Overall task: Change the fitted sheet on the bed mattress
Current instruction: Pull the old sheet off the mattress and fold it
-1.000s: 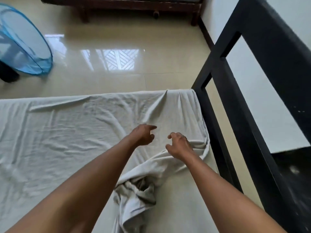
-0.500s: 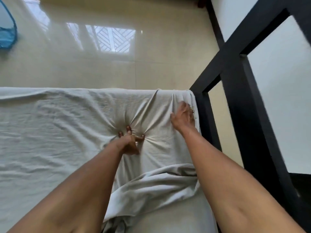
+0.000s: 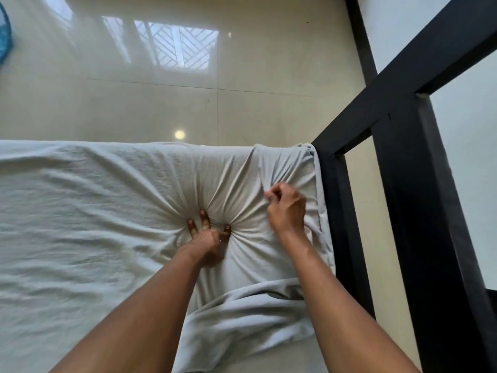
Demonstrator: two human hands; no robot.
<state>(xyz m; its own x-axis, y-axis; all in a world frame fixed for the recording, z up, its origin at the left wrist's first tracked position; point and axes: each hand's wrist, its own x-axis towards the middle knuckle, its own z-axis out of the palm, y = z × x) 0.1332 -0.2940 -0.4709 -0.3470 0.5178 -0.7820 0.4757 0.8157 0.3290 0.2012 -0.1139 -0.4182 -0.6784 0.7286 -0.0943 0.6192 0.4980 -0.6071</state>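
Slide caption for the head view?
Left hand presses the sheet down; right hand pinches a fold near the corner.

Bare left forearm (image 3: pixel 150 313) and bare right forearm (image 3: pixel 336 305): uncovered skin from the lower frame edge to the wrists. Left hand (image 3: pixel 207 242) and right hand (image 3: pixel 286 211): bare. Nails on the left hand's fingers (image 3: pixel 204 219) read dark; varnish or shadow, undetermined. Right hand's nails too blurred to assess.

Rumpled white sheet (image 3: pixel 94 211) on bed (image 3: pixel 345 224)
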